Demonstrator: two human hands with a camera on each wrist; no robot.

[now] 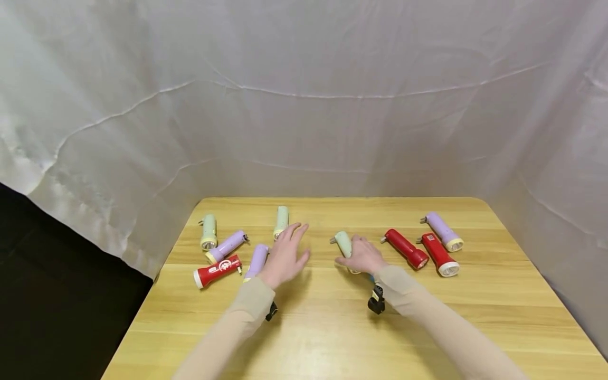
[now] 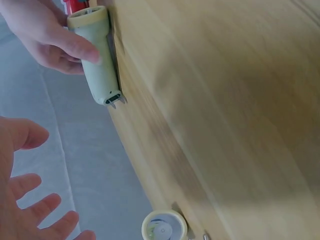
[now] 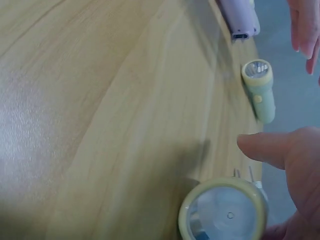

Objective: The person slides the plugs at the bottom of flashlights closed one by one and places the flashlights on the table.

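Note:
Over the pale green flashlight (image 1: 343, 243) right of the table's middle, my right hand (image 1: 366, 256) reaches with its thumb spread. The right wrist view shows the flashlight's cream-rimmed lens (image 3: 222, 212) facing the camera, the thumb (image 3: 267, 149) apart from it and fingers partly hidden behind it. Metal plug prongs stick out of its far end. My left hand (image 1: 284, 257) hovers with fingers spread, holding nothing. Near it are a purple flashlight (image 1: 258, 258), partly behind the wrist, and another green flashlight (image 1: 282, 216) farther back.
On the left lie a green flashlight (image 1: 209, 231), a purple flashlight (image 1: 229, 245) and a red flashlight (image 1: 219, 271). To the right are two red flashlights (image 1: 404, 247) and a purple flashlight (image 1: 442, 230). Grey-white cloth (image 1: 342, 132) hangs behind the wooden table (image 1: 323, 338).

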